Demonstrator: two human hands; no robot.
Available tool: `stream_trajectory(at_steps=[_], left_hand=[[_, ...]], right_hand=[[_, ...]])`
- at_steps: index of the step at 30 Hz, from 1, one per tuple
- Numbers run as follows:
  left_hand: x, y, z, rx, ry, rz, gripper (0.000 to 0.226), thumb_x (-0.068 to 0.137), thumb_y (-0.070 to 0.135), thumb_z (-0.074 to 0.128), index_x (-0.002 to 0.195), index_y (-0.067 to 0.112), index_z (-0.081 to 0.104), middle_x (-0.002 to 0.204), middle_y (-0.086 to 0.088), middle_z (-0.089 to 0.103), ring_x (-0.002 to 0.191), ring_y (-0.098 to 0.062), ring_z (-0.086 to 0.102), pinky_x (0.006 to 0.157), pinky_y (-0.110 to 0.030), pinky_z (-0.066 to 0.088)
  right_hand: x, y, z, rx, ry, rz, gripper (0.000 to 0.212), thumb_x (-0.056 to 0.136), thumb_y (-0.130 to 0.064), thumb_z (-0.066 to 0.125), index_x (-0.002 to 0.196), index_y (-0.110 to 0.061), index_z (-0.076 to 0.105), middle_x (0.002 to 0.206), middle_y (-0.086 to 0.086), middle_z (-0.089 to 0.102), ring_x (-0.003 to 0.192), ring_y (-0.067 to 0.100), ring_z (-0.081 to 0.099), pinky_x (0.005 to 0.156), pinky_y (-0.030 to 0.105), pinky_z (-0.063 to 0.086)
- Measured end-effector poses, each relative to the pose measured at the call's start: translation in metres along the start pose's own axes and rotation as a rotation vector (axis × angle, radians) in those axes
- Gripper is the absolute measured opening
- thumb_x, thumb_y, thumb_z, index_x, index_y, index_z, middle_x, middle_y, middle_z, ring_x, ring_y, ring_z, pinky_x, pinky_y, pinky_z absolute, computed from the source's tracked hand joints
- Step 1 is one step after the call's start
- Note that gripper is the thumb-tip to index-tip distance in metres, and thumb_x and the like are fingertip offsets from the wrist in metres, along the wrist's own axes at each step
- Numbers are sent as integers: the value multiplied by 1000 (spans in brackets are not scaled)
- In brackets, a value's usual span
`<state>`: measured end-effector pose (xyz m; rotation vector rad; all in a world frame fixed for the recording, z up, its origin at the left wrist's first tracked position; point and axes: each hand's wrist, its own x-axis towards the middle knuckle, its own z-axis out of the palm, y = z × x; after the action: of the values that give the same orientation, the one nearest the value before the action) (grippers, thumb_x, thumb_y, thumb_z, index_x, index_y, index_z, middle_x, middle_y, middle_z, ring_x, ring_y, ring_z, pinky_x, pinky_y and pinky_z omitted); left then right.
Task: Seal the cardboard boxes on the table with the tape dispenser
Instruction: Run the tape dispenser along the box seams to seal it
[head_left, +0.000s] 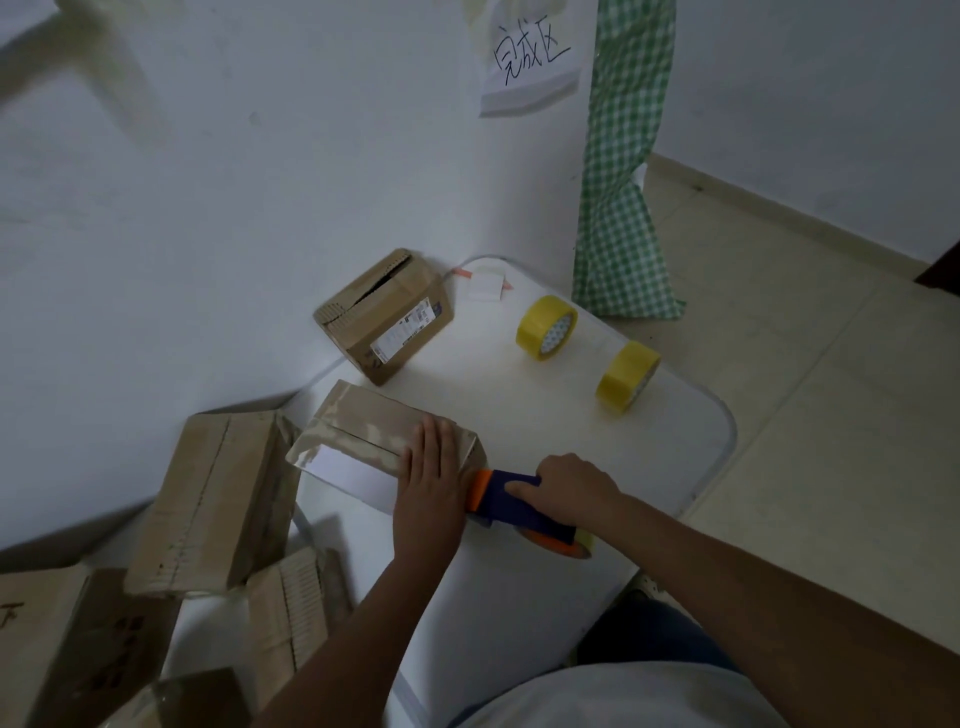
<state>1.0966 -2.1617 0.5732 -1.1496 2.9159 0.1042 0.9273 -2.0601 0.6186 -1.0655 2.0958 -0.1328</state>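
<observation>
A small cardboard box (358, 431) lies on the white table (649, 447), its top flaps closed and a white label on its near side. My left hand (428, 478) presses flat on the box's right end, fingers together. My right hand (566, 486) grips the purple and orange tape dispenser (514, 501), whose orange front touches the box's right end. A yellowish tape roll sits at the dispenser's rear.
Another cardboard box (387, 314) with a shipping label stands at the table's back by the wall. Two yellow tape rolls (545, 327) (626, 375) stand upright on the right. Several boxes (213, 499) are piled at the left. A green checked cloth (621, 171) hangs behind.
</observation>
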Motion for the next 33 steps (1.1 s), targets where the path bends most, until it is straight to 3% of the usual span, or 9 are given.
stream_trajectory(at_steps=[4, 10, 13, 15, 18, 21, 24, 27, 33], left_hand=[[0, -1, -1, -25, 56, 12, 70, 100, 28, 52, 154, 1, 17, 161, -21, 18, 148, -35, 20, 114, -53, 34], [-7, -8, -6, -32, -29, 129, 107, 78, 30, 80, 155, 7, 9, 161, -19, 20, 148, -36, 18, 116, -50, 23], [-13, -27, -11, -32, -25, 260, 86, 93, 37, 51, 158, 18, -2, 165, -8, 5, 152, -27, 4, 121, -48, 16], [-16, -41, -15, -5, -60, 284, 87, 91, 42, 47, 158, 25, -7, 166, -2, -3, 152, -22, -8, 123, -46, 2], [-28, -57, -18, -28, -112, 211, 97, 88, 53, 54, 157, 29, -10, 166, -3, -8, 152, -24, -8, 121, -48, 3], [-40, -61, -17, -45, -126, 168, 99, 87, 60, 48, 156, 28, -14, 165, -4, -15, 152, -25, -12, 118, -46, -3], [-43, -57, -16, -9, -140, 155, 105, 88, 49, 60, 156, 25, -16, 162, -2, -26, 150, -23, -21, 120, -47, -4], [-43, -52, -16, 12, -156, 133, 103, 90, 35, 63, 156, 22, -15, 162, -4, -27, 149, -23, -23, 120, -47, -7], [-43, -52, -19, 39, -185, 131, 101, 92, 31, 61, 156, 22, -16, 162, -5, -26, 149, -23, -24, 119, -46, -10]], right_hand=[[1, 15, -9, -122, -27, 50, 47, 95, -57, 45, 92, -11, 53, 85, 4, 54, 86, 23, 60, 63, 29, 43], [5, 33, -10, -224, 229, 49, 41, 101, -47, 36, 109, -10, 53, 103, 8, 62, 87, 24, 62, 66, 31, 44], [18, 35, 3, -269, 207, -27, 28, 102, -27, 41, 123, -9, 47, 106, 8, 64, 85, 23, 62, 65, 31, 43], [27, 40, 11, -218, 151, -29, 32, 100, -23, 45, 129, -11, 46, 111, 8, 62, 95, 25, 61, 70, 31, 44], [35, 44, 18, -205, 209, -100, 26, 95, -37, 52, 109, -16, 51, 100, 3, 59, 96, 25, 61, 75, 33, 46], [28, 36, 19, 32, 409, -239, 19, 92, -25, 59, 110, -17, 60, 103, 0, 60, 98, 21, 59, 82, 30, 44], [7, 8, 19, 447, 158, -313, 11, 93, -17, 61, 98, -17, 71, 87, -7, 67, 84, 8, 63, 77, 21, 48], [-1, -21, 33, 548, -200, -372, 16, 94, -16, 59, 95, -15, 75, 94, -4, 73, 89, 8, 66, 81, 22, 51], [16, -48, 41, 679, -288, -305, 19, 90, -10, 65, 107, -9, 73, 90, -7, 69, 81, 3, 63, 63, 6, 44]])
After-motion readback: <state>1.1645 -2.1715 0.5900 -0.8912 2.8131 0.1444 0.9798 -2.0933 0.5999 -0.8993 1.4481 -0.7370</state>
